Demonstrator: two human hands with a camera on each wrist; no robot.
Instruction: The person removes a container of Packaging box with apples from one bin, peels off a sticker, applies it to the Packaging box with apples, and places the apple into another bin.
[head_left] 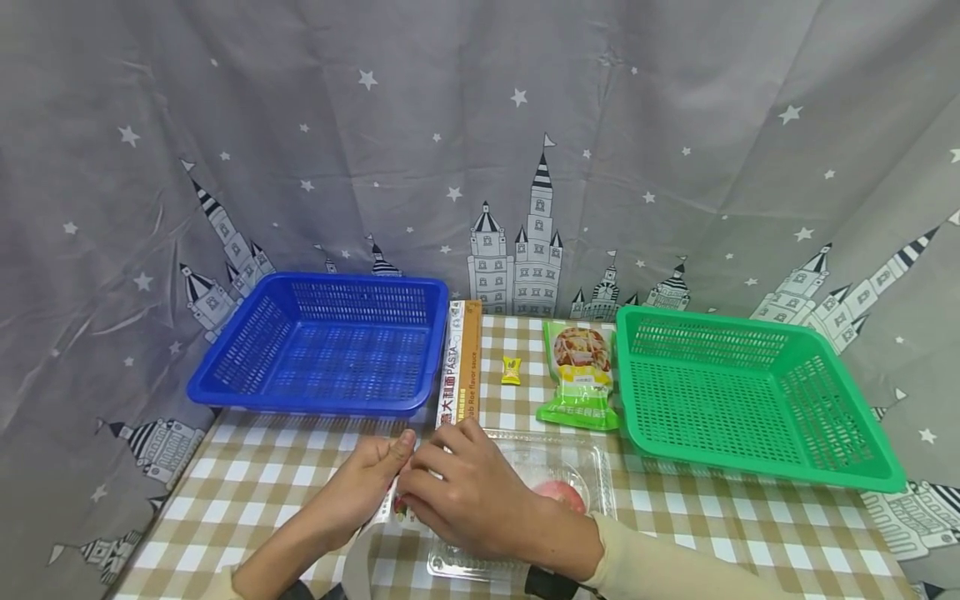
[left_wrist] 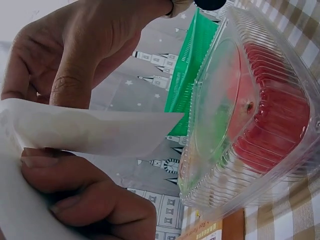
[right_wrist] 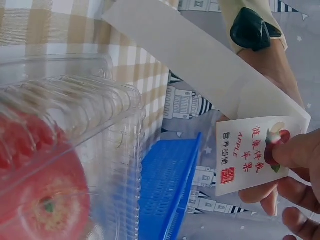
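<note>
My left hand (head_left: 358, 490) holds a long white paper strip (right_wrist: 190, 60), its fingers curled at the strip in the left wrist view. Close beside it, my right hand (head_left: 480, 492) pinches a white label (right_wrist: 240, 170) printed with an apple picture, red characters and "APPLE". The label meets the strip at a fold; whether it is peeled free there, I cannot tell. Below and right of the hands sits a clear plastic clamshell box (head_left: 603, 492), its lid closed. A red apple (right_wrist: 47, 195) shows through it, with something green (left_wrist: 222, 127) in the left wrist view.
A blue basket (head_left: 318, 408) stands at the back left, a green basket (head_left: 750, 462) at the right. Between them lie a pasta box (head_left: 465, 358), a small yellow packet (head_left: 511, 371) and a green food bag (head_left: 581, 375). A grey curtain (head_left: 420, 125) hangs behind the checked tablecloth (head_left: 697, 525).
</note>
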